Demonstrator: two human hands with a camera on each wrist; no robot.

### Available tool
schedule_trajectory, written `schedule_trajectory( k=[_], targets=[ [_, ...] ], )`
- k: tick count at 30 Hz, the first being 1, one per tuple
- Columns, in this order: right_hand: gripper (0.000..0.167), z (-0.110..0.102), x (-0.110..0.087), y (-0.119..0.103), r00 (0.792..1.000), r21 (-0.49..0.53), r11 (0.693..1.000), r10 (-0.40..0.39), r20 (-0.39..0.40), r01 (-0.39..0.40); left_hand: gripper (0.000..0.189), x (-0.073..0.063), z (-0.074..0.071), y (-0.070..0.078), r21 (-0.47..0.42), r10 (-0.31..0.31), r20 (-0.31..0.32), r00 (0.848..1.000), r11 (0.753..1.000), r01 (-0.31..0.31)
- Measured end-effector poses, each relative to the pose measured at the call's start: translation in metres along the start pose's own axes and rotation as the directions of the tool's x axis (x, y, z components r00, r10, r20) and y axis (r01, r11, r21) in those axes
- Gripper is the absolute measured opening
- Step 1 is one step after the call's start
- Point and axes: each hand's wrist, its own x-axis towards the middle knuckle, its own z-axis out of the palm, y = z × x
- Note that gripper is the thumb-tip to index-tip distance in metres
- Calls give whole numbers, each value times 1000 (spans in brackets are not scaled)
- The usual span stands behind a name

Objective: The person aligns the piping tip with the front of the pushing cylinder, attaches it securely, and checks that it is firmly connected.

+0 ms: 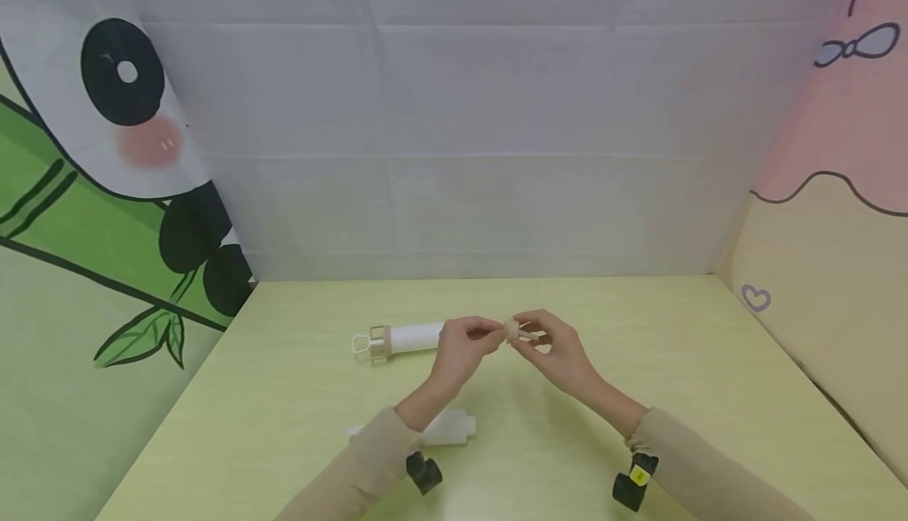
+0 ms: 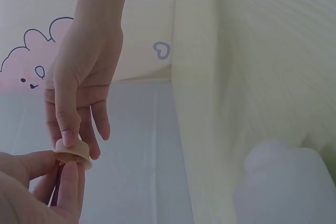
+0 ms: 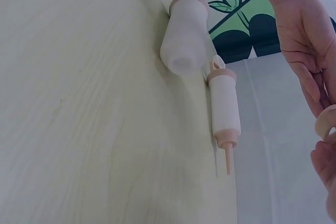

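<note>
Both hands meet over the table around a small hollow beige cap-like piece (image 1: 511, 330). My left hand (image 1: 464, 347) pinches it from the left between thumb and fingertips. From the other side, my right hand (image 1: 560, 351) grips the same piece, its thumb and fingers curled. The left wrist view shows the beige cap-like piece (image 2: 73, 153) with a rounded rim, the right thumb pressed on its top. At the right edge of the right wrist view, the beige cap-like piece (image 3: 326, 121) is partly cut off.
Behind the left hand lies a white tube (image 1: 414, 337) with a beige collar and a wire-like loop; the right wrist view shows a thin beige nozzle (image 3: 228, 161) on it. A white bottle (image 1: 450, 428) lies nearer, partly behind the left forearm. Printed cloth walls (image 1: 496, 150) enclose the table.
</note>
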Motion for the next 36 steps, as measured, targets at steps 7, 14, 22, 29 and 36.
schedule_trajectory(
  k=[7, 14, 22, 29, 36],
  targets=[
    [28, 1, 0, 2, 1000, 56, 998, 26, -2, -26, 20, -4, 1, 7, -10, 19, 30, 999, 1000, -18],
    [27, 2, 0, 4, 999, 90, 995, 41, -20, -39, 18, -16, 2, 34, 54, 36, 24, 999, 998, -37],
    [27, 4, -2, 7, 997, 145, 987, 68, -32, -63, 19, -18, 3, 36, 84, 53, 34, 998, 995, -55],
    [27, 4, -2, 8, 996, 183, 981, 78, -44, -69, 20, -19, 3, 37, 105, 60, 49, 997, 992, -65],
    [27, 4, -3, 7, 995, 185, 980, 83, -56, -71, 19, -20, 2, 39, 102, 53, 51, 997, 993, -58]
  ],
)
